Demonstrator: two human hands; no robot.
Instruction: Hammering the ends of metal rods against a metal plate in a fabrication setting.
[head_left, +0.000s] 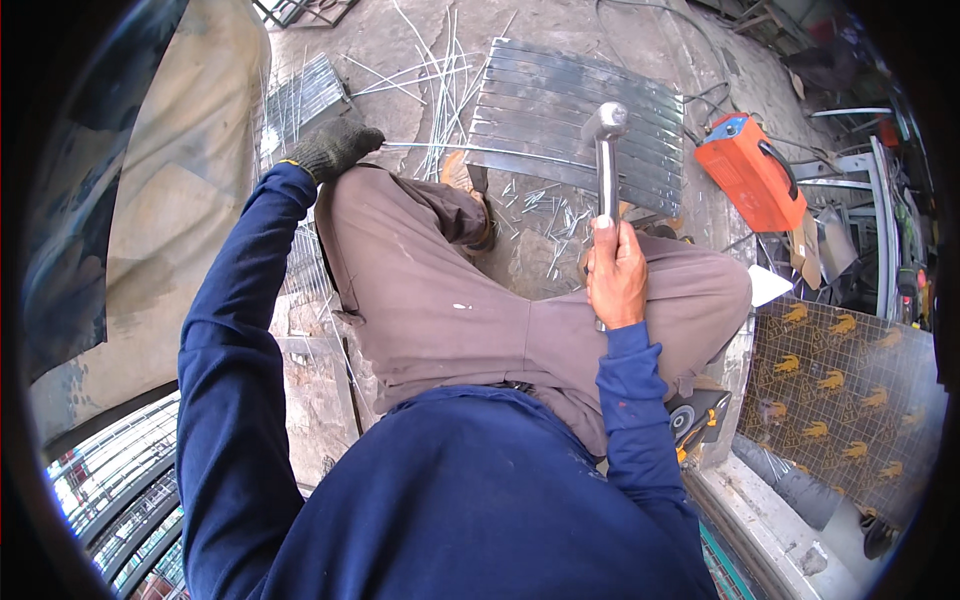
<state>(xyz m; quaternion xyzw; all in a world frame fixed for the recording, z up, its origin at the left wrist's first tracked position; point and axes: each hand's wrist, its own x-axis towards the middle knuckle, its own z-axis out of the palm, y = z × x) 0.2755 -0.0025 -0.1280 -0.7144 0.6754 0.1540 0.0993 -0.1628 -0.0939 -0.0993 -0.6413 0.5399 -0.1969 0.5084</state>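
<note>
My left hand (338, 148), in a dark knitted glove, is closed at my left knee. From its fingertips a thin metal rod (480, 150) runs right, across the near part of a panel of dark flat metal strips (570, 105) on the ground. My bare right hand (616, 272) grips a hammer (607, 170) by its handle above my right thigh. The shiny shaft points away from me, and the head is over the panel, seen from above. Short cut rod pieces (555, 215) lie scattered on the ground between my feet.
Long thin rods (445, 95) lie loosely beyond my left foot, beside a smaller stack of metal strips (310, 95). An orange boxy machine (745, 170) with a black handle and cables stands at the right. Nearer is a patterned brown board (840, 385); an angle grinder (690, 420) rests by my right hip.
</note>
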